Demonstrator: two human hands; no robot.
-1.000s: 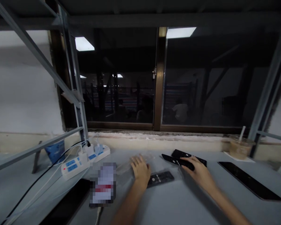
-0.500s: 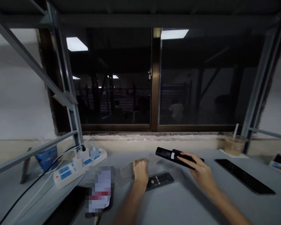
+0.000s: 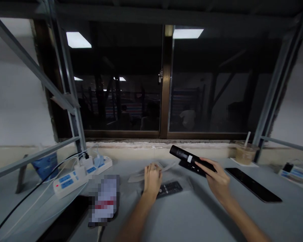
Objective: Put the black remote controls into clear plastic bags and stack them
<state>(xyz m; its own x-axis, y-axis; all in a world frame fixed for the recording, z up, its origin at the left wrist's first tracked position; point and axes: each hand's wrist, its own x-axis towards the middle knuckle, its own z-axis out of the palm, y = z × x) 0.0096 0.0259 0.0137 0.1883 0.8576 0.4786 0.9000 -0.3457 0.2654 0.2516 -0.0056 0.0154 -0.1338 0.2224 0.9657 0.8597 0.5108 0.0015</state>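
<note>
Black and tilted, the held remote (image 3: 183,155) juts leftward from the right hand (image 3: 218,178), its near end gripped, over a second remote (image 3: 198,170), while the left hand (image 3: 153,179) clutches clear plastic (image 3: 136,177), partly covering a third remote (image 3: 170,189) on the table (image 3: 179,222).

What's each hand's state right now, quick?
Left hand: closed, fingers curled, apparently gripping clear plastic.
Right hand: closed, holding a black remote with a white label.
</note>
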